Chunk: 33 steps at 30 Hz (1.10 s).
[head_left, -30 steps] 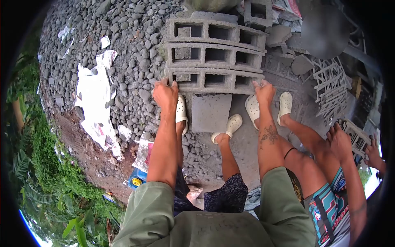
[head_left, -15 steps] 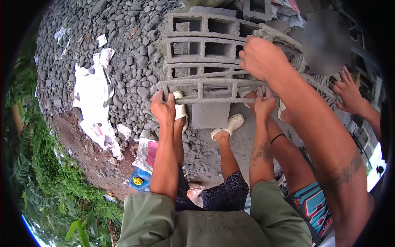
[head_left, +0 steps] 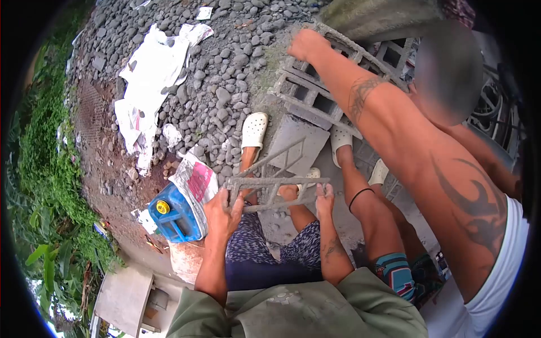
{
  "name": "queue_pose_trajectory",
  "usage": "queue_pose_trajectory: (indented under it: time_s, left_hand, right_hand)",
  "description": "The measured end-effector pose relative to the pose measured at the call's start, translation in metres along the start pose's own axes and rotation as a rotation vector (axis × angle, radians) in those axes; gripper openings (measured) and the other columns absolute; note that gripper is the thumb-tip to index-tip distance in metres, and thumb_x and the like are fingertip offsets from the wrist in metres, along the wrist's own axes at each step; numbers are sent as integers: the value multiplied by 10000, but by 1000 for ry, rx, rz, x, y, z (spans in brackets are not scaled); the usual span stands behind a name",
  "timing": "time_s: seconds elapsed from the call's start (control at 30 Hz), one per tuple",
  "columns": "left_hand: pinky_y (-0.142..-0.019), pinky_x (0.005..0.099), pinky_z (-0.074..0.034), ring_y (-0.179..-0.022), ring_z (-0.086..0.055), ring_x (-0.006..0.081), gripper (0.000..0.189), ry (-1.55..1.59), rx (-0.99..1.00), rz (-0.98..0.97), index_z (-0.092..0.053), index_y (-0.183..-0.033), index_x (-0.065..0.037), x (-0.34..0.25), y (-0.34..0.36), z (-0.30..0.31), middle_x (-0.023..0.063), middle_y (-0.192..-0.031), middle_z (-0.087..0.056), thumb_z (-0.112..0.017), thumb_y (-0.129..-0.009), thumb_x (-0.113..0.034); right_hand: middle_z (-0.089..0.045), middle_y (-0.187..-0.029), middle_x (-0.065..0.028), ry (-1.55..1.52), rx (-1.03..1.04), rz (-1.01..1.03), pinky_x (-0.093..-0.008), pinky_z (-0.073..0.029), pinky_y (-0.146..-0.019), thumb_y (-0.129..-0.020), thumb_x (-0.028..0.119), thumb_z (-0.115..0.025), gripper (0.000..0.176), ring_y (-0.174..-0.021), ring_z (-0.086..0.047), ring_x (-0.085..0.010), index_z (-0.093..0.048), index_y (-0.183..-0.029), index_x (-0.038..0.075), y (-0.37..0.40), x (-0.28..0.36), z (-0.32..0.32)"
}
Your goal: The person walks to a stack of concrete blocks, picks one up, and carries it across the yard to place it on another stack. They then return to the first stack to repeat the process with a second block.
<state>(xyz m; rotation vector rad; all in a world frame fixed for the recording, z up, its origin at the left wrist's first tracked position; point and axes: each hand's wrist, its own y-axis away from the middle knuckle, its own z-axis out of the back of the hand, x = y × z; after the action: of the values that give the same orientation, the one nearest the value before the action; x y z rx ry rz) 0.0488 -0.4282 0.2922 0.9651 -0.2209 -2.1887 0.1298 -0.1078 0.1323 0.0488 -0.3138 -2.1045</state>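
Partly hidden behind a co-worker's bare tattooed arm [head_left: 394,124]: stacked grey hollow concrete blocks [head_left: 307,114]. Partly covered by the grey ladder-like frame [head_left: 270,182]: one cream perforated clog [head_left: 311,174]. Blurred: dark oval patch [head_left: 449,73]. Too faint to read: print on the olive-green cloth shirt [head_left: 270,315], cut off by the bottom edge.

No text is legible. Faint print [head_left: 288,297] on the olive-green cloth shirt [head_left: 270,321] and pink print [head_left: 199,181] on the white plastic sack [head_left: 181,176] cannot be read.
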Motion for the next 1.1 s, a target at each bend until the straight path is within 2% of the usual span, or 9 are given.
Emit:
queue_pose_trajectory:
  time_s: [0.13,0.2,0.33,0.4,0.5,0.67,0.8,0.87,1.1]
  left_hand:
    - [-505,375,-432,-557,-554,324,128,-4,-105,-198,-539,-776,-1,-27,57,64,165,-641,-553,-625,-697,-55]
    - [-479,345,-400,-492,-510,283,78,43,-146,-99,-559,-754,-1,-42,86,96,146,-602,-519,-605,-695,-24]
    - [-514,333,-442,-550,-567,267,148,-33,-170,-92,-584,-823,3,-67,134,150,137,-665,-574,-612,-677,9]
    - [-530,310,-438,-541,-567,232,106,29,-203,23,-584,-816,15,-67,150,165,132,-649,-579,-598,-711,6]
    - [-561,294,-435,-551,-550,174,83,129,-259,231,-568,-795,42,-61,153,174,127,-660,-596,-572,-763,-34]
    - [-544,306,-427,-532,-529,179,99,138,-123,286,-559,-772,40,-39,148,175,130,-645,-588,-578,-764,-57]
    - [-517,319,-418,-502,-509,181,137,106,32,307,-563,-768,26,-38,122,182,136,-597,-563,-583,-765,-109]
    - [-493,324,-406,-479,-486,179,163,91,72,320,-567,-774,21,-25,111,184,138,-572,-546,-586,-764,-140]
    - [-532,316,-412,-516,-477,134,189,159,134,245,-591,-852,19,-2,112,195,116,-587,-553,-561,-762,-145]
  right_hand:
    - [-478,-1128,-79,-1559,-153,-699,-294,-409,-814,-782,115,-601,447,-1061,-458,-172,-392,-1169,29,258,144,2]
    - [-440,-1202,-111,-1879,-93,-954,-288,-384,-854,-803,124,-587,522,-1107,-421,-171,-329,-1237,-10,293,183,-6]
    - [-482,-1153,-102,-1611,60,-1193,-297,-385,-871,-763,139,-642,606,-1079,-452,-165,-324,-1256,-14,288,208,-29]
    - [-534,-1049,-94,-1807,137,-934,-298,-416,-819,-716,143,-680,585,-957,-524,-174,-393,-1207,7,288,205,-14]
    - [-523,-1067,-138,-1646,282,-1031,-306,-427,-773,-668,45,-620,392,-941,-524,-197,-542,-1049,-7,295,202,41]
    - [-533,-1040,-127,-1856,395,-1139,-270,-443,-679,-655,-27,-588,485,-871,-539,-163,-497,-1129,27,337,210,47]
    - [-440,-1177,-128,-1993,93,-1269,-350,-528,-760,-689,-144,-493,504,-802,-567,-171,-429,-1146,58,338,214,76]
    - [-510,-1086,-153,-1693,379,-1022,-311,-512,-725,-689,-69,-586,475,-784,-574,-179,-456,-1129,54,362,213,44]
    - [-621,-810,-108,-1235,305,-826,-292,-467,-670,-562,253,-804,542,-764,-594,-184,-546,-937,-40,382,215,112]
